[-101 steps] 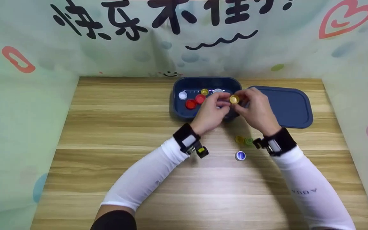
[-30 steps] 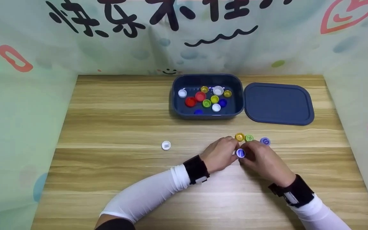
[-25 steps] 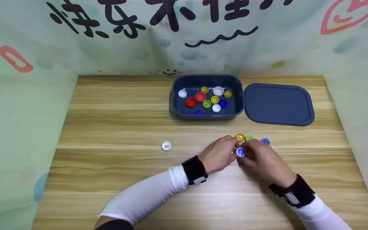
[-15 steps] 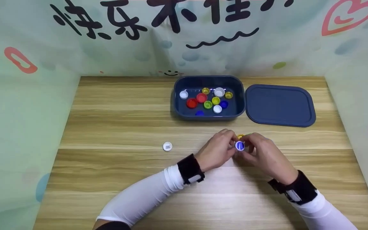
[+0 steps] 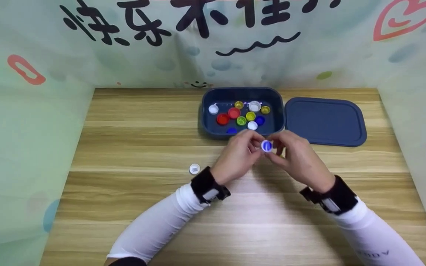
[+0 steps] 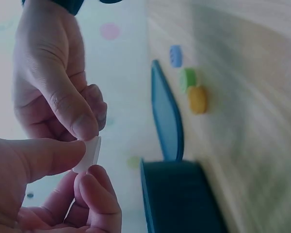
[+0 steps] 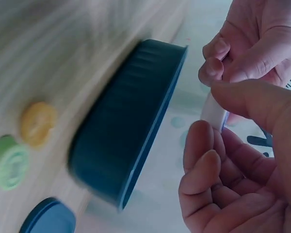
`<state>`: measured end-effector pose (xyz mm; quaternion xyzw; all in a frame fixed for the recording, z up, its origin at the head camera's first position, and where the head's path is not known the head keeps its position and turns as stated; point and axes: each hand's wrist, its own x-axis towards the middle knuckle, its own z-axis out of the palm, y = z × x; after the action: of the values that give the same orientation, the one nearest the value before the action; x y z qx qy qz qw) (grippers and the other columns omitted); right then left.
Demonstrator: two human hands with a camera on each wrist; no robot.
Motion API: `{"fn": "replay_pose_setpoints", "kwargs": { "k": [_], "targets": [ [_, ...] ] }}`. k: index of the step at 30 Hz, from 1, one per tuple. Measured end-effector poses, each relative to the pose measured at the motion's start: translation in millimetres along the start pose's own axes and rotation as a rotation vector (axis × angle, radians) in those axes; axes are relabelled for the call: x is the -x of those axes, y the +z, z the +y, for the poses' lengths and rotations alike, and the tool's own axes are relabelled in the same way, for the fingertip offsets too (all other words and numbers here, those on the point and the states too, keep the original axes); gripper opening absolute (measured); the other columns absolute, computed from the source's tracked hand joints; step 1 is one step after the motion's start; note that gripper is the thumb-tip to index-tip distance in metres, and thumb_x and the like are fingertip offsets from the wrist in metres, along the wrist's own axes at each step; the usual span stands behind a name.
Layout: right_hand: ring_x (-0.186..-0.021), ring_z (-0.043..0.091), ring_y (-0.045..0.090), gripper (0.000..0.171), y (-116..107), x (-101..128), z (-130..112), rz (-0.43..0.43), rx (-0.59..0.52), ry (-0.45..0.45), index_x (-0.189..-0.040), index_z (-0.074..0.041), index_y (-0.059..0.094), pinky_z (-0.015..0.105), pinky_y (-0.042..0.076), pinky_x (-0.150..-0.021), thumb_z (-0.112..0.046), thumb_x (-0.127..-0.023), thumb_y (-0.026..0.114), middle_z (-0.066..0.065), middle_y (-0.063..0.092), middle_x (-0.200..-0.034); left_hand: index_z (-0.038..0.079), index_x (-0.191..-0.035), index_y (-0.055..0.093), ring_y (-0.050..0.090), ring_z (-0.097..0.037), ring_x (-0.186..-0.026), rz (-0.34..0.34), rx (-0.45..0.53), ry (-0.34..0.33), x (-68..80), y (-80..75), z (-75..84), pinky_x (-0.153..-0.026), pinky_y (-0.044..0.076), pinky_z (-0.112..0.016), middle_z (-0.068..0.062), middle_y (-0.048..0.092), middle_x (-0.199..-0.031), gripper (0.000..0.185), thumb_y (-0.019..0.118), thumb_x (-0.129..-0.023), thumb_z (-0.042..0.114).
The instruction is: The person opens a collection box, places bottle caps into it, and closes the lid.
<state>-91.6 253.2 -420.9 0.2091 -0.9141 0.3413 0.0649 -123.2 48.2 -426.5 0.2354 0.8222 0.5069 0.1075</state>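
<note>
- Cap [image 5: 266, 146], blue-and-white, held up near the dark-blue box [image 5: 213, 133]
- Left hand [image 5: 236, 157]: thumb and fingers clamped on it
- Right hand [image 5: 302, 158]: fingertips pinching it too

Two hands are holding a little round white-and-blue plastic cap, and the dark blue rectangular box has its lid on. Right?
Not quite: the flat dark blue lid is off, lying on the wood-grain table beside the dark blue rectangular box, as the head view shows. The left hand and right hand do hold the white-and-blue cap.
</note>
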Motion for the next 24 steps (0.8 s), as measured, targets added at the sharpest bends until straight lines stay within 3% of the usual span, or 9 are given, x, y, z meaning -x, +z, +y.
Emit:
{"fn": "replay_pose_setpoints", "kwargs": {
  "k": [5, 14, 24],
  "targets": [
    [-0.084, 0.015, 0.065, 0.031, 2.2, -25.9, -7.2, 0.014, -0.063, 0.017, -0.120, -0.002, 0.071, 0.030, 0.056, -0.069, -0.009, -0.092, 0.084, 0.005, 0.069, -0.100, 0.002, -0.122, 0.068, 0.065, -0.015, -0.093, 0.082, 0.087, -0.031, -6.6, -20.8, -1.1, -0.084, 0.056, -0.023, -0.007, 0.067, -0.108, 0.027, 0.075, -0.096, 0.000],
    [-0.091, 0.020, 0.069, 0.033, 14.1, -77.7, -10.3, -0.002, -0.156, 0.090, -0.127, -0.001, 0.070, 0.035, 0.058, -0.078, -0.007, -0.095, 0.077, 0.011, 0.073, -0.106, -0.004, -0.124, 0.066, 0.068, -0.020, -0.097, 0.247, 0.196, -0.049, -27.0, -51.0, -17.0, -0.086, 0.058, -0.026, -0.013, 0.069, -0.113, 0.031, 0.071, -0.094, -0.008],
    [-0.111, 0.023, 0.068, 0.046, 35.9, -124.0, 4.7, -0.107, -0.237, 0.201, -0.146, -0.002, 0.059, 0.041, 0.057, -0.092, -0.003, -0.100, 0.066, 0.014, 0.071, -0.126, -0.007, -0.130, 0.059, 0.069, -0.030, -0.118, 0.327, 0.227, -0.109, -50.3, -72.5, -38.5, -0.095, 0.058, -0.029, -0.020, 0.065, -0.131, 0.033, 0.064, -0.097, -0.011]
  ]
}}
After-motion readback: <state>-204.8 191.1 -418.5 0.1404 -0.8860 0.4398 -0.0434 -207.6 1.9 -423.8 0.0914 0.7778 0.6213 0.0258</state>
